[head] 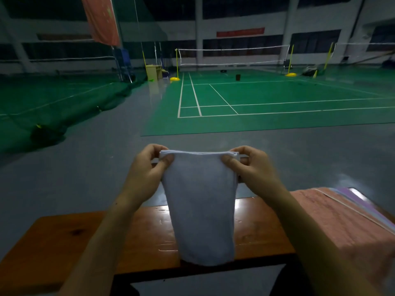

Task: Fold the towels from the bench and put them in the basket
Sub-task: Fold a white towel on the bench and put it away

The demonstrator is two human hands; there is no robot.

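A white towel (203,206), folded over into layers, hangs in the air above the wooden bench (85,238). My left hand (147,165) pinches its top left corner and my right hand (250,165) pinches its top right corner, stretching the top edge level. The towel's lower end dangles down to about the bench's near edge. A pink towel (333,218) lies spread over the right end of the bench, with a purple one (354,198) showing beneath its far side. No basket is in view.
Grey floor (74,171) lies beyond the bench, then a green badminton court (256,97) with a net. A dark green net bundle (47,133) sits on the floor at the left. The bench's left half is bare wood.
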